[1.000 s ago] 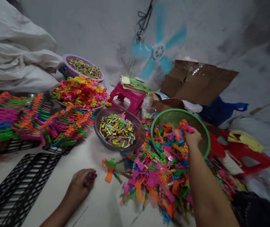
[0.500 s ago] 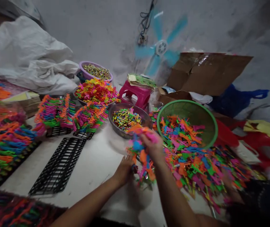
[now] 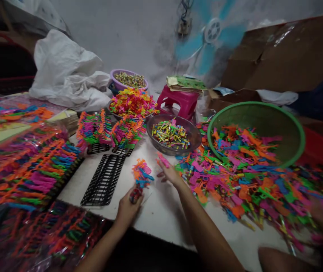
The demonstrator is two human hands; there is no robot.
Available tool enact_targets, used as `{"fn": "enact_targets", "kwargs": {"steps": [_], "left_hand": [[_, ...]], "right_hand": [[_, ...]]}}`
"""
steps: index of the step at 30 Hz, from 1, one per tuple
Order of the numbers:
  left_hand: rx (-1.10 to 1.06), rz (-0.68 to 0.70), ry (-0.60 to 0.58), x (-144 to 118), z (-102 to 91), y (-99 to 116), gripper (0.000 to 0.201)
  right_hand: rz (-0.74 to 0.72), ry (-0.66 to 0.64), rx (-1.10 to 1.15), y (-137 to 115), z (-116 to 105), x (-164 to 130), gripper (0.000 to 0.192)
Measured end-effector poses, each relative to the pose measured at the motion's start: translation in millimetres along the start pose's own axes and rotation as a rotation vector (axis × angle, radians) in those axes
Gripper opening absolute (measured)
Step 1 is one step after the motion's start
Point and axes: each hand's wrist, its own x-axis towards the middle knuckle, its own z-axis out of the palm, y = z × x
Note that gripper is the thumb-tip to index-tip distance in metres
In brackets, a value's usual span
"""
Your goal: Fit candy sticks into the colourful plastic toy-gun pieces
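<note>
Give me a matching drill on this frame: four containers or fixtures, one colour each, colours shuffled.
Things:
1. slotted rack
2. big basket of toy parts
3. small stool
4. far bowl by the white sack

Colours:
A. purple
B. black
C. pink
D. green

Pairs: 1-B, 2-D, 3-C, 4-A

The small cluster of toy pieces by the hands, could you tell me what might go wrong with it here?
The small cluster of toy pieces lies loose between the left hand and right hand; a brush could scatter it. The big pile of plastic toy pieces spilling from the green basket may creep in and mix.
</note>
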Motion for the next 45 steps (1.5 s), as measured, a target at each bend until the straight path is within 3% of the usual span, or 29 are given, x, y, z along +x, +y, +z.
{"fn": "enact_targets", "kwargs": {"steps": [3, 6, 9, 11, 14, 16, 20, 23, 29, 31, 36, 41, 43, 45], "left_hand": [[0.057, 0.065, 0.178, 14.1, -9.9, 6.2, 0.031], [0.131, 0.183, 0.27, 20.5, -19.7, 8.6, 0.023], [-0.016, 0.05, 0.086, 14.6, -17.5, 11.9, 0.029], [-0.181, -0.102, -0.053, 7.3, -7.3, 15.9, 0.035], [-0.379, -0.21, -0.144, -0.3, 14.6, 22.4, 0.044], [-0.446, -0.216, -0.195, -0.7, 28.1, 25.5, 0.048], [-0.413, -0.159, -0.232, 7.2, 40.1, 27.8, 0.041], [-0.329, -0.121, -0.162, 15.2, 34.9, 24.5, 0.036], [-0.247, -0.158, 0.151, 20.0, 8.8, 12.6, 0.043], [-0.293, -0.185, 0.183, 15.3, 6.4, 17.1, 0.046], [-0.573, -0.312, -0.124, 2.5, 22.7, 39.9, 0.045], [-0.495, -0.199, -0.116, 10.5, 18.0, 39.8, 0.034], [-0.427, -0.179, -0.163, 13.9, 13.0, 38.4, 0.032], [-0.405, -0.183, -0.217, 14.4, 12.2, 40.3, 0.028]], "right_hand": [[0.19, -0.169, 0.142, 2.2, -16.3, -25.3, 0.062], [0.296, -0.142, 0.048, 14.2, -20.2, -45.2, 0.063], [0.311, -0.021, 0.04, 26.5, -18.1, -55.3, 0.06], [0.286, 0.052, 0.115, 30.3, -15.0, -58.2, 0.058], [0.284, 0.09, 0.161, 28.3, -6.7, -60.4, 0.05], [0.302, 0.053, 0.155, 23.4, 0.7, -62.2, 0.047], [0.274, -0.16, 0.27, 11.2, 10.4, -67.8, 0.042], [0.225, -0.215, 0.348, 6.1, 7.7, -71.0, 0.036], [0.303, 0.083, 0.444, 9.9, -6.9, -74.4, 0.033], [0.312, 0.147, 0.519, 9.7, -4.4, -76.7, 0.035], [0.242, 0.171, 0.749, 0.9, 20.3, -83.4, 0.032], [0.224, 0.112, 0.71, -1.5, 11.9, -92.5, 0.026], [0.25, -0.01, 0.615, -2.1, 1.0, -96.8, 0.026], [0.261, -0.215, 0.477, -4.3, -6.4, -100.3, 0.025]]}}
